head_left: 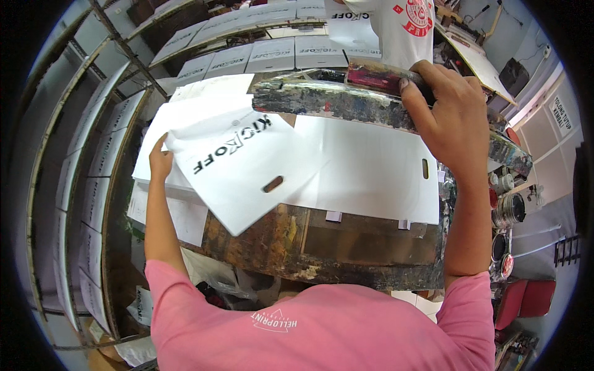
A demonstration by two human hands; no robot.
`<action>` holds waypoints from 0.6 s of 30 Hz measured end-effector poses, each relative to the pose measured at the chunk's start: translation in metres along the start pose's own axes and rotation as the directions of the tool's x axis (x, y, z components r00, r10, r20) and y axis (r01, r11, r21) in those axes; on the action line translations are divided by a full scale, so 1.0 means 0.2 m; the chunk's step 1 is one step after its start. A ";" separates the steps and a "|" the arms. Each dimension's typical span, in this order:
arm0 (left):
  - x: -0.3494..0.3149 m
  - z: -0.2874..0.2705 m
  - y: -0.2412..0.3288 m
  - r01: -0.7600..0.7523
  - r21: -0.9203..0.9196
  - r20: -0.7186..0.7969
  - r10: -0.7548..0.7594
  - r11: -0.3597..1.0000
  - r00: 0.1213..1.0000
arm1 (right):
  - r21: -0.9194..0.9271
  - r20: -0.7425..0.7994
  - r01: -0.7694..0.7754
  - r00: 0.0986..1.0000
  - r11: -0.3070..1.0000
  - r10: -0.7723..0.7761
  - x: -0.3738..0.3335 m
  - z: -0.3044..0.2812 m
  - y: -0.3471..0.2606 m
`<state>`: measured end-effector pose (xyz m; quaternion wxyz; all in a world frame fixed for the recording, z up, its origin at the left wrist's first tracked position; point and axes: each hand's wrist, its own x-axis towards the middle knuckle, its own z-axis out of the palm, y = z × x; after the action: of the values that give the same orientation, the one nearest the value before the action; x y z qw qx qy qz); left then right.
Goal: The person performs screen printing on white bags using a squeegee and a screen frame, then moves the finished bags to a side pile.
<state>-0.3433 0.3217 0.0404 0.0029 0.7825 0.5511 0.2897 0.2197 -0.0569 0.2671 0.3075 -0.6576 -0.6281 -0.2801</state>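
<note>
Left hand point(162, 159) holds white bag point(241, 179) over stained table point(266, 242) near racks point(127, 49).

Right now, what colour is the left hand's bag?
The bag is white with black print; head view.

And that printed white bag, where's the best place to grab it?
Probably by the bare corner at its left, pinched from the left side, as the person's left hand does: the printed white bag looks thin and limp, and that corner sits clear of the black lettering.
</note>
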 end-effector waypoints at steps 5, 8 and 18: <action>0.01 0.06 0.54 -0.181 0.095 -0.365 0.204 0.979 0.908 | -0.035 -0.001 -0.033 0.999 0.999 0.033 0.01 -0.01 -0.01; -0.42 -0.05 1.51 -0.087 -0.598 0.246 0.286 0.797 0.926 | -0.140 0.023 -0.101 0.994 0.985 0.105 -0.06 -0.03 0.04; -1.37 0.03 1.82 0.686 -0.541 0.757 0.075 -0.487 0.650 | 0.062 0.638 0.016 0.768 0.998 -0.052 -0.92 0.19 -0.04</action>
<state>-0.0901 -0.0567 0.0297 0.8522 0.2272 0.2839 0.3762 0.2017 -0.1488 0.1048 0.0880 -0.6938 -0.7142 -0.0287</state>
